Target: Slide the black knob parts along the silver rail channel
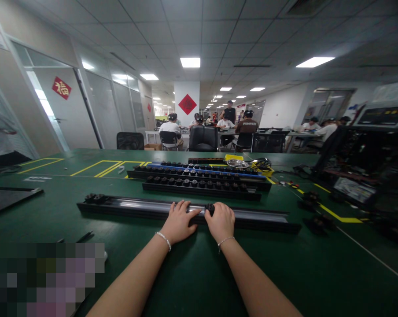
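A long black channel rail lies across the green table in front of me, with a shiny strip along its inside. Two small black round parts sit in its left end. My left hand rests on the rail near its middle, fingers spread over the near wall. Just to the right, my right hand has its fingers closed around another small black round part in the channel. The hand partly hides that part.
Behind lie more black rails filled with rows of round parts, and a blue strip. A metal dish stands near a yellow tray. Open black equipment occupies the right side. A dark flat panel lies left.
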The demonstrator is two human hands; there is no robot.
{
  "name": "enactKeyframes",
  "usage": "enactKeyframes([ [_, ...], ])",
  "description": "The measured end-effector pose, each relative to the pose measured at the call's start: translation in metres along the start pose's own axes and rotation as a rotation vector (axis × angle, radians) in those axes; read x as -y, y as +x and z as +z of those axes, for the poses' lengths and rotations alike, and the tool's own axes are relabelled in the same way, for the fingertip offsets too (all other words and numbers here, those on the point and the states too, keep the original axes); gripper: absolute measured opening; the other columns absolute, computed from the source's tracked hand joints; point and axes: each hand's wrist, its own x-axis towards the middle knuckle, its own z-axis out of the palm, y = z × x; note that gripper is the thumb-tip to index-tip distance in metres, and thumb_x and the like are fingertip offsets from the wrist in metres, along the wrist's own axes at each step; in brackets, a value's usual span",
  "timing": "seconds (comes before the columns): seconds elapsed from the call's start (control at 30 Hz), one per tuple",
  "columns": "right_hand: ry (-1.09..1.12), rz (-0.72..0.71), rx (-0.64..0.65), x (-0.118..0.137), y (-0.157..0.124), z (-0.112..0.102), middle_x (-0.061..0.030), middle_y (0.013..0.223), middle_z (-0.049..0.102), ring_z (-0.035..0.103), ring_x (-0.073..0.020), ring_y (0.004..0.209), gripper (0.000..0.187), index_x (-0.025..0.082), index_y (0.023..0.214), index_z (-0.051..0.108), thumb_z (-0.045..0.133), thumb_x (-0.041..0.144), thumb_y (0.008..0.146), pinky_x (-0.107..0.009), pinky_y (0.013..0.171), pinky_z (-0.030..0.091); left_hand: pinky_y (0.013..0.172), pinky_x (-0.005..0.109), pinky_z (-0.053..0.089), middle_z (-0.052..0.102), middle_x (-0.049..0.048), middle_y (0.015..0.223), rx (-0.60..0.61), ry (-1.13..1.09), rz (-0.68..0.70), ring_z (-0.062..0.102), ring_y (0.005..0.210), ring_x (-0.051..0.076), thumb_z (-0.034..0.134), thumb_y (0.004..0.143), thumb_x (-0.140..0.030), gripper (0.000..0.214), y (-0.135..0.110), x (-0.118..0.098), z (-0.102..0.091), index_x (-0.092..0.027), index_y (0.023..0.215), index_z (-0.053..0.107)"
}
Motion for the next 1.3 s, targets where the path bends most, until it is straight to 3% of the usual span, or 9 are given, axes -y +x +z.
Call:
enactKeyframes([
  [0.63, -0.010, -0.008, 0.022, -0.002, 0.002, -0.002, -0.0106, 0.107, 0.062, 0.050, -0.0236, 0.106, 0.028, 0.016, 0.097, 0.062, 0.047, 0.035, 0.082, -0.034, 0.089, 0.034, 0.108, 0.055, 0.015, 0.038, 0.0039, 0.140, 0.021, -0.003, -0.014, 0.028, 0.132, 0.031, 0.060, 0.074, -0.040, 0.056, 0.000, -0.001, -0.002, -0.042, 0.128, 0.046],
  [1.3, -0.060, -0.034, -0.006, -0.008, 0.002, -0.002, -0.0116, 0.103, 0.063, 0.052, -0.0238, 0.102, 0.026, 0.015, 0.093, 0.061, 0.046, 0.034, 0.082, -0.033, 0.087, 0.034, 0.109, 0.054, 0.017, 0.039, 0.0034, 0.140, 0.027, -0.007, -0.023, 0.029, 0.131, 0.031, 0.061, 0.074, -0.041, 0.054, 0.000, -0.002, -0.005, -0.041, 0.127, 0.048],
])
